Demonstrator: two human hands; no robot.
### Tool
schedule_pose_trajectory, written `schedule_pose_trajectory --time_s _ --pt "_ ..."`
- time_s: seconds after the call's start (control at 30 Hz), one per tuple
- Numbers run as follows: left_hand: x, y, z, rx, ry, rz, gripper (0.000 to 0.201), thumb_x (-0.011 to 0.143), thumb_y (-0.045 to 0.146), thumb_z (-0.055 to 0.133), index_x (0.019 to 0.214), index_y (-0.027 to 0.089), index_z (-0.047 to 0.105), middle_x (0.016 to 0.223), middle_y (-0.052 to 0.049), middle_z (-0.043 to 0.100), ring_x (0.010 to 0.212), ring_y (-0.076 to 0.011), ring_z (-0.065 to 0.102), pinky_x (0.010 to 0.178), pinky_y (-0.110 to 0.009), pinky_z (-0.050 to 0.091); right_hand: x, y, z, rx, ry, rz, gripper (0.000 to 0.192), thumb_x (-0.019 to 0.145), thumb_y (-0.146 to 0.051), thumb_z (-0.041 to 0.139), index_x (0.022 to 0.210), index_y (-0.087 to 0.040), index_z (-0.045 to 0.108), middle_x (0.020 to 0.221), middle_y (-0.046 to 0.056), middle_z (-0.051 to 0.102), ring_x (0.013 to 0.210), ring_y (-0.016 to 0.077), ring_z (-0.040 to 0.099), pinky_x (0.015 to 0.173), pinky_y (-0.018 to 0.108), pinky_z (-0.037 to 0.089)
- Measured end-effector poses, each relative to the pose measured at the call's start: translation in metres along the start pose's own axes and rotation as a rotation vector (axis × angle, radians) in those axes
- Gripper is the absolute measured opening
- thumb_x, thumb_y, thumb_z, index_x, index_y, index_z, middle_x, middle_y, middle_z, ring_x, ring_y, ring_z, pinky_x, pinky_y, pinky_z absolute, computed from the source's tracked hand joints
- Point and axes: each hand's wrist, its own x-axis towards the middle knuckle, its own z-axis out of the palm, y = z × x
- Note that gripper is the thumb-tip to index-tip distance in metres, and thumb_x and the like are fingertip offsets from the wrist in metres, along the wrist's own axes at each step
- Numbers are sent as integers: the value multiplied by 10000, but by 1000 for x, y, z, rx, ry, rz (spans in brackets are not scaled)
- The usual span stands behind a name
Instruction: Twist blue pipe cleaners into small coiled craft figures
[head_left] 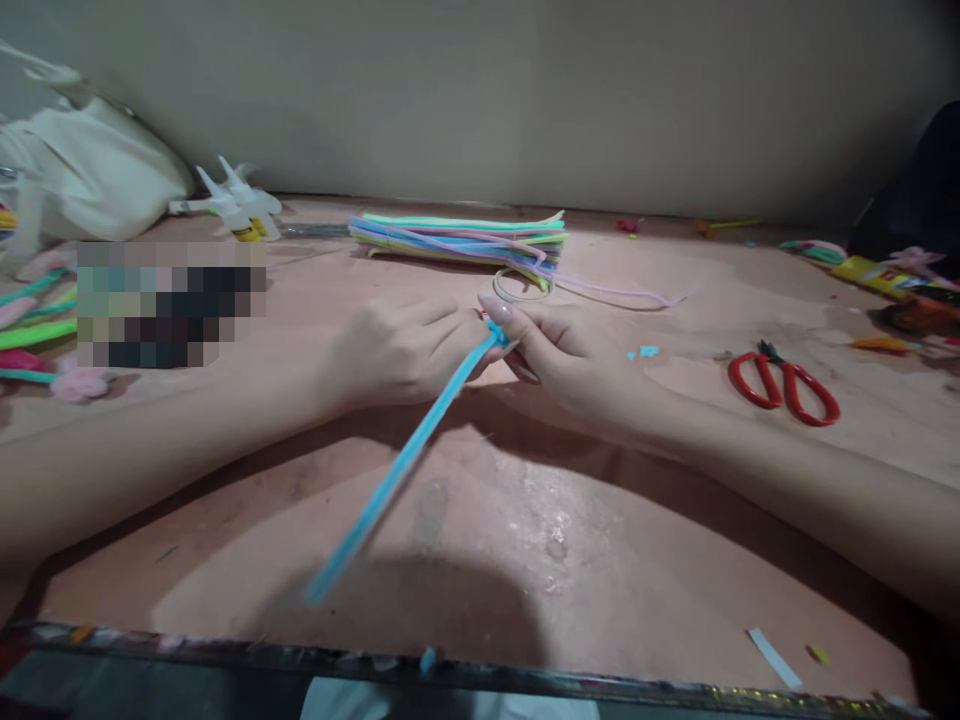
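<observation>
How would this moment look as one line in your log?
left hand: touching blue stem, grip unclear; right hand: pinching one end; right side: red-handled scissors; beyond hands: bundle of stems

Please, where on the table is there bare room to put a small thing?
The widest bare-looking patch is the near tabletop, between the blue strip and the white scrap, with some shiny marks. A smaller one lies between the lilac stem and red-handled cutters. Crowded: far left, with bag, bottles and pink pompom; far right, with yellow packet.
</observation>
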Motion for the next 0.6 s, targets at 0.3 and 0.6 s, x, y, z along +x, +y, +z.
schedule_pose_trajectory --time_s 0.3,0.6 --pt "8 10 -7 191 198 309 212 1106 207 435 949 249 571 753 0 722 639 -165 679 572 -332 403 -5 -10 4 -80 24 -79 623 1137 -650 407 720 -214 562 635 -25 441 610 126 430 646 307 369" --pt "13 11 -4 192 295 383 242 1083 157 424 880 253 516 658 28 653 553 -144 575 513 -317 369 -10 -12 13 -55 77 -92 577 1156 -605 401 715 -237 448 621 -31 416 616 126 458 632 286 396"
